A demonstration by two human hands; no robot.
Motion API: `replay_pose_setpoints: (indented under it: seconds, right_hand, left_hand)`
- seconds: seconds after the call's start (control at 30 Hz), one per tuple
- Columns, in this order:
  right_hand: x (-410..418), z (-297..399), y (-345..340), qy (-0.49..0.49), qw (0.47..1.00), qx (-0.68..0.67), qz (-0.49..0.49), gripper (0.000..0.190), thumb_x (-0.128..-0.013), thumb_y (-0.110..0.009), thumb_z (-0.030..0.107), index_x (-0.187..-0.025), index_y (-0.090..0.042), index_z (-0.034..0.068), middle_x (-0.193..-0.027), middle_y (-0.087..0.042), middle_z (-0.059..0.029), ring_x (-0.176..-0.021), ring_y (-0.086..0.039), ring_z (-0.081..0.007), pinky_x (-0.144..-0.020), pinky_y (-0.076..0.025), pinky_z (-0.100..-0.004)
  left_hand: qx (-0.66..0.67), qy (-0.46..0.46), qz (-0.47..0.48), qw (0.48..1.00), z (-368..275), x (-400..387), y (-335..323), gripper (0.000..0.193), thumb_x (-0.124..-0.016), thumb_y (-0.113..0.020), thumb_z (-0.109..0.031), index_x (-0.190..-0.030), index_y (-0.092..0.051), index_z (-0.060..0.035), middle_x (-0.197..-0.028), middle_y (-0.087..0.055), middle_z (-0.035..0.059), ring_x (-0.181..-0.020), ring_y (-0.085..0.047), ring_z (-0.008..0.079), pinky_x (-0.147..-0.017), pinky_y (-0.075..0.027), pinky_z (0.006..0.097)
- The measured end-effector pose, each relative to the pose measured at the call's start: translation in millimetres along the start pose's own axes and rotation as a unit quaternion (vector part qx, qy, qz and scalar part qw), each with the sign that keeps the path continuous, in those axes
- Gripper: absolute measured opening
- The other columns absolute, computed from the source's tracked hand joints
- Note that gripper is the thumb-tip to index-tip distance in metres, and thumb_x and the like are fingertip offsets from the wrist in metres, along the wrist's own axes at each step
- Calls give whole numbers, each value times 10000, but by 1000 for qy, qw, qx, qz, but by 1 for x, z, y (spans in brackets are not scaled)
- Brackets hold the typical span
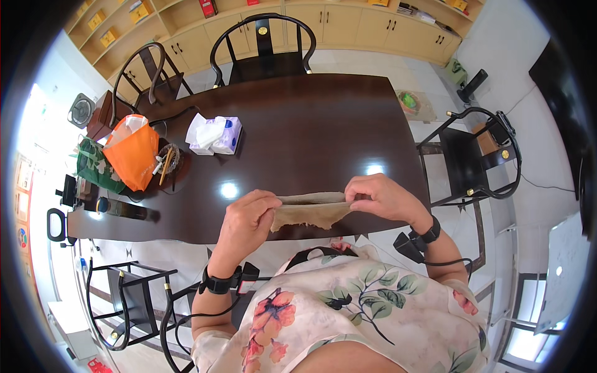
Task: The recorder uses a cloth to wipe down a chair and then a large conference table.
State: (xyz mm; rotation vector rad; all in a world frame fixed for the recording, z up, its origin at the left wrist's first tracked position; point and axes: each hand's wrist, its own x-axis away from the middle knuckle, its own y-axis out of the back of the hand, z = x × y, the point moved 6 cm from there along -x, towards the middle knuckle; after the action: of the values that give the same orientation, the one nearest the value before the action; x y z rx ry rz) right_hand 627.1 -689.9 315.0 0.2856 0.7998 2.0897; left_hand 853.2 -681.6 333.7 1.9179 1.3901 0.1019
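A piece of brownish-grey cloth [310, 215] with a ragged lower edge is stretched between my two hands, over the near edge of the dark wooden table [303, 135]. My left hand [247, 221] pinches its left end between thumb and fingers. At the right end, my right hand [383, 198] pinches it the same way. The cloth is folded along the top, with a narrow gap between its two layers. Both wrists wear black straps with small devices and cables.
A tissue box [227, 135], an orange bag [135, 154], a green patterned bag [95, 163], a woven basket [170, 160] and a dark bottle [123, 209] stand on the table's left part. Dark chairs [263, 60] surround the table. Shelved cabinets [340, 25] line the far wall.
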Motion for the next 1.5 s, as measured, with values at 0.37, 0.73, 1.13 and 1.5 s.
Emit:
replay_pose_setpoints:
  seconds: [0.37, 0.73, 1.13, 1.5]
  right_hand:
    - [-29, -36, 41, -30, 993, 3, -113, 128, -798, -562, 94, -868, -576, -13, -823, -603, -120, -713, -574, -239, -657, -449, -298]
    - [-12, -36, 24, 70, 958, 200, -191, 85, -765, -587, 48, -849, -593, 38, -811, -564, -98, -784, -542, -283, -688, -455, -346]
    - [20, -158, -99, -97, 991, 81, -33, 98, -782, -569, 103, -858, -619, 70, -806, -624, -124, -757, -592, -328, -680, -475, -395]
    - [-21, -166, -88, -76, 935, 198, -284, 333, -786, -584, 90, -1106, -513, 28, -1182, -483, -163, -1052, -491, -350, -863, -431, -422]
  left_hand:
    - [-17, 48, -15, 999, 47, -62, -11, 155, -760, -545, 7, -899, -612, 8, -850, -623, 156, -737, -602, 296, -658, -473, 337]
    - [16, -12, -84, 996, 70, -35, -47, 153, -737, -569, 13, -876, -628, -17, -865, -632, 139, -763, -601, 304, -678, -490, 349]
    - [9, 183, 98, 978, 156, 45, -149, 118, -735, -562, -47, -828, -633, -32, -769, -629, 160, -757, -620, 321, -673, -495, 381]
    - [-109, 309, -110, 938, 231, 68, -123, 327, -782, -569, -100, -1096, -541, -14, -1167, -512, 194, -1047, -508, 349, -885, -429, 403]
